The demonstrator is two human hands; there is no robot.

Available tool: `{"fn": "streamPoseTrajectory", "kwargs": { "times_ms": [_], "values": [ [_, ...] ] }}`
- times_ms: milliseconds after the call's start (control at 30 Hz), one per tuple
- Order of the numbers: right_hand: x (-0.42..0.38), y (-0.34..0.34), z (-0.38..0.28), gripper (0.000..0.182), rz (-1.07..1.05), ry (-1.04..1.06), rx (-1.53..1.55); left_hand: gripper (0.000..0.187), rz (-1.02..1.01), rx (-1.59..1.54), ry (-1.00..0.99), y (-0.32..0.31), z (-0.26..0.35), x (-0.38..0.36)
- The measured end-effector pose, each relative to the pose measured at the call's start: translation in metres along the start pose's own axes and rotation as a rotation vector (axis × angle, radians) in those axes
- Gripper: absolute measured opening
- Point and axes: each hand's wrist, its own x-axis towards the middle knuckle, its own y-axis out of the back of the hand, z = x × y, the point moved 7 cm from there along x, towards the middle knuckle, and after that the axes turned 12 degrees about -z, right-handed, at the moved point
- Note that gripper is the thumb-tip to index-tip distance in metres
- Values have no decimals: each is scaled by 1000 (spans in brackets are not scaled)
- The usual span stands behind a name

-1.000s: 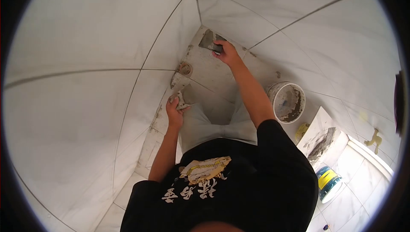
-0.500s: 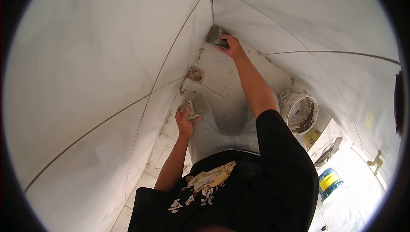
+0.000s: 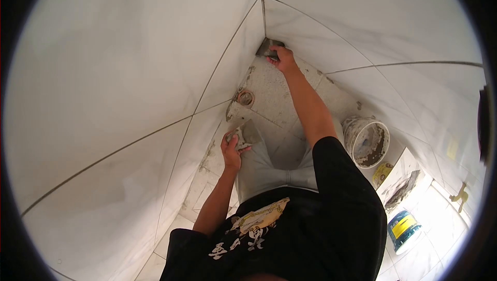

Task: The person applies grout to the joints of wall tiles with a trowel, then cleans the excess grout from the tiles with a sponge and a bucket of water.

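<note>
My right hand point(image 3: 283, 60) reaches into the far corner, fingers closed on a dark grey flat scraper point(image 3: 265, 48). That blade lies low where the two tiled walls meet the floor; whether it presses on wall or floor is hard to tell. Nearer my body, above my left thigh, my left hand point(image 3: 231, 154) grips a second scraper point(image 3: 249, 133), its broad blade smeared with grey paste. Its handle is mostly hidden by the fingers. A round drain opening point(image 3: 245, 98) lies in the floor beyond the left hand, close to the left wall.
To my right stands a mortar-smeared bucket point(image 3: 366, 142) with grey paste inside. Behind it are a yellow container point(image 3: 382, 173), a leaning tile board point(image 3: 399, 181) with dark paste, and a blue-and-yellow tub point(image 3: 405, 232). A brass tap point(image 3: 459, 196) juts from the right wall.
The whole view has shifted slightly right and down. Both hands keep their scrapers; the right one stays in the corner, its blade tilted a little differently.
</note>
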Motion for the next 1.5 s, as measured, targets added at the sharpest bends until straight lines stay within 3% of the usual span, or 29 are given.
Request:
{"fn": "streamPoseTrajectory", "kwargs": {
  "times_ms": [200, 400, 467, 633, 700, 800, 1100, 1333, 1433, 1500],
  "values": [
    [-39, -32, -30, 25, -74, 27, -34, 41, -30, 27, -29, 1, -2, 0],
    [-93, -73, -74, 14, -110, 157, -66, 41, 9, 10, -46, 2, -5, -1],
    [-103, -84, -88, 25, -196, 240, -104, 41, -24, 55, -50, 1, -5, -1],
    [-126, -43, -85, 28, -253, 285, -2, 39, -25, 21, -56, 3, -6, -3],
    [-95, 8, -37, 26, -98, 78, -33, 39, -32, 25, -67, 0, -4, -4],
    [-62, 37, -7, 24, -62, 16, 19, 40, -16, 59, -43, -1, -2, 0],
    [-8, 16, 3, 26, 36, -12, -61, 37, 2, 45, -24, 5, -6, 5],
    [16, 2, 6, 26, 94, 104, -117, 39, 25, 13, -27, 2, -4, 2],
    [4, -19, -1, 16, 180, 183, -226, 38, 25, 9, -21, -2, 0, 1],
    [11, -14, -2, 14, 389, 232, -377, 39, 24, 6, -23, -1, 2, 0]
  ]
}}
